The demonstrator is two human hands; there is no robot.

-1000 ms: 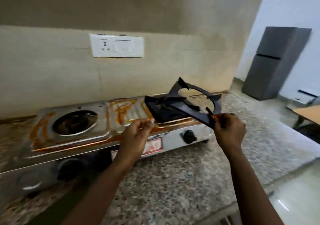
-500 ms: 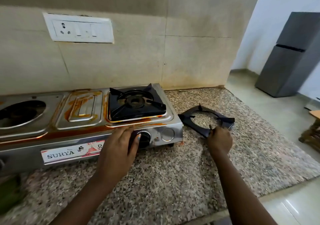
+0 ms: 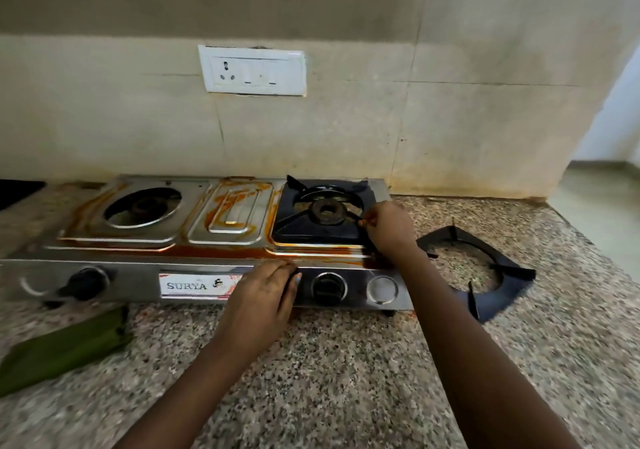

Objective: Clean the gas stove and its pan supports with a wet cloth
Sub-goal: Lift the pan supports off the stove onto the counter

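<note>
Steel two-burner stove (image 3: 207, 268), orange-stained top, on granite counter. Black support (image 3: 323, 211) seated on right burner; second support (image 3: 485, 272) flat on counter just right. Folded green cloth (image 3: 65, 348) front-left.

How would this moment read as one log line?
right hand grips pan support on stove | left hand rests on stove front | other support on counter

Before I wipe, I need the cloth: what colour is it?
Green; the cloth lies folded on the counter, head view.

right hand (image 3: 389, 229) off removed support (image 3: 485, 275), onto stove's
</note>
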